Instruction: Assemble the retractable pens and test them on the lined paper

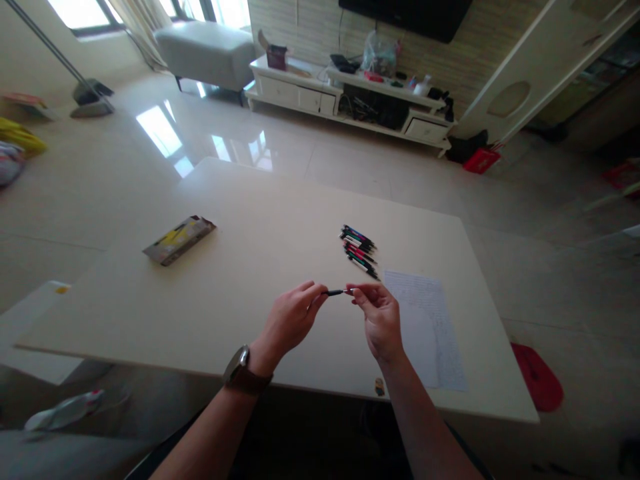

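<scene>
Over the near part of the white table (280, 233), my left hand (293, 317) is closed around a black pen (334, 293), held nearly level. The pen's thin right end reaches my right hand (383, 323), whose thumb and fingers pinch at it. Whether that end is a tip, a refill or a separate small piece is too small to tell. Just beyond my hands lies a row of several pens (359, 251), mostly dark, with some red, green and blue parts. Lined paper with writing (447, 333) lies flat beside and partly behind my right wrist.
An opened grey and yellow box (180, 240) lies on the table's left side. A small yellowish object (379, 387) sits at the near edge. Beyond the table stand a white TV cabinet (295, 93) and a grey bench (207, 53). A red stool (537, 377) is at right.
</scene>
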`<action>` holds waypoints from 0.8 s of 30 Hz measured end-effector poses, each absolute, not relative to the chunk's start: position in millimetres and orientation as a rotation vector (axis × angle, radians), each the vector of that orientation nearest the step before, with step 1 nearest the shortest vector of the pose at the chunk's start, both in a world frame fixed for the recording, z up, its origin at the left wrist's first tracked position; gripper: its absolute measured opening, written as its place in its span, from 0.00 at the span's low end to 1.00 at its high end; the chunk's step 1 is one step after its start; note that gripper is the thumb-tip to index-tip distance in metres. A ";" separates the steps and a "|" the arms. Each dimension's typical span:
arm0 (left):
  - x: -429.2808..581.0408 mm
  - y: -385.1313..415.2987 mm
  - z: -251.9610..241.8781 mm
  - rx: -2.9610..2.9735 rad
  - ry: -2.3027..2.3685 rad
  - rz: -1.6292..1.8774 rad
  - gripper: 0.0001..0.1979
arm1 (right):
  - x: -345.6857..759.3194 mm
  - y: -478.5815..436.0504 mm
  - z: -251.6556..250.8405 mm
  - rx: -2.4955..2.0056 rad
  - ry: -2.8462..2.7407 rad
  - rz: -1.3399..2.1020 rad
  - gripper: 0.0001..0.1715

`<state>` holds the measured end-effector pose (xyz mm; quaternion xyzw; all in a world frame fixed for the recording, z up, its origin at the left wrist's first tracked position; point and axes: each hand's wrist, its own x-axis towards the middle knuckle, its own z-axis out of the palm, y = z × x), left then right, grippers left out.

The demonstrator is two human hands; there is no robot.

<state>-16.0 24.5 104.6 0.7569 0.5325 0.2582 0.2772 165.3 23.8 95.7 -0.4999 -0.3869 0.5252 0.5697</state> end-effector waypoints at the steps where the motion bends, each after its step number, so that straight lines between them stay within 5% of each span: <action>1: -16.1 24.4 104.8 2.038 1.429 0.689 0.13 | 164.7 24.0 95.2 -1.176 -0.909 1.237 0.10; 13: -17.6 22.5 101.8 2.168 1.457 0.631 0.12 | 173.0 21.4 93.9 -1.409 -1.284 1.196 0.14; 21: -14.6 22.0 99.2 2.211 1.349 0.653 0.09 | 177.1 18.5 100.0 -1.678 -1.596 0.993 0.33; 24: -15.1 22.6 100.2 2.191 1.367 0.660 0.10 | 178.3 18.8 107.4 -1.591 -1.595 1.017 0.22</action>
